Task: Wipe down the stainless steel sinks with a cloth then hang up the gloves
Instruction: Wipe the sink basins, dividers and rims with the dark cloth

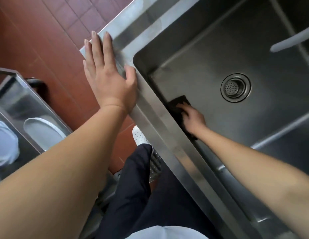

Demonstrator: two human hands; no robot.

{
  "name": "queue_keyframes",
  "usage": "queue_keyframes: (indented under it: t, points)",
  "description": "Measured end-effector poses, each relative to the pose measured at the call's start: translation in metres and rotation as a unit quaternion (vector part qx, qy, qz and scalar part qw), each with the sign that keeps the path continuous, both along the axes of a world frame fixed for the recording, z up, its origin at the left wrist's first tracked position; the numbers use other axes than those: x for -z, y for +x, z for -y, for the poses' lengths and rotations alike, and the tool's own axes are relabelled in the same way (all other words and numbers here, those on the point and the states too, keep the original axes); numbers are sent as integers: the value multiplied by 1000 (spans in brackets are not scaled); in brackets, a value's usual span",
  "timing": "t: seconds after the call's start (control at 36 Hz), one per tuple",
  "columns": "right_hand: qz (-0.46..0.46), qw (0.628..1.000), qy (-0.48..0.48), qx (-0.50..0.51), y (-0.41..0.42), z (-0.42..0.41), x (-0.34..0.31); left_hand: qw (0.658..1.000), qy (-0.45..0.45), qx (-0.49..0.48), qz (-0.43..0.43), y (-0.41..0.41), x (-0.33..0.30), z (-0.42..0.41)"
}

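down in the sink (228,45), right hand (193,118) flat on dark cloth (178,100); left hand (107,80) flat on rim (155,118)

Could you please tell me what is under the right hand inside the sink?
A dark cloth, pressed by the right hand against the sink floor by its near wall. Its ends show beyond the fingers and wrist; the middle is covered.

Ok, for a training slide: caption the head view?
Right hand presses a dark cloth to the near wall of the sink; left hand rests flat on the rim.
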State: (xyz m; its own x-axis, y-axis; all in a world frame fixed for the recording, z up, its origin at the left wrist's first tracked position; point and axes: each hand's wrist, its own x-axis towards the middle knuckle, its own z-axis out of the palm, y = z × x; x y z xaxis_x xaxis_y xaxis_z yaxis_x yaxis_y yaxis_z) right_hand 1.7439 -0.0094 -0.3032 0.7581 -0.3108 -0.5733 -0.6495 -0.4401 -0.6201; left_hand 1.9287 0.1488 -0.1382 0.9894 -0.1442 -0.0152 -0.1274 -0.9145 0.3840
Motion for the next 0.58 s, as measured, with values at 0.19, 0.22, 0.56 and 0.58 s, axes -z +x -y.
queue_keyframes:
  t: [0.19,0.22,0.56,0.58]
  points:
    - [-85,933,287,202,-17,7,-55,1000,16,-15,-11,-2,-3,3]
    - [-76,929,299,204,-19,7,-66,1000,15,-14,-13,-3,-3,3]
    - [63,984,80,148,74,-48,-197,998,0,5,-64,-1,-11,-2]
    - [60,989,28,133,82,-56,-201,997,1,7,-71,-1,-12,-2]
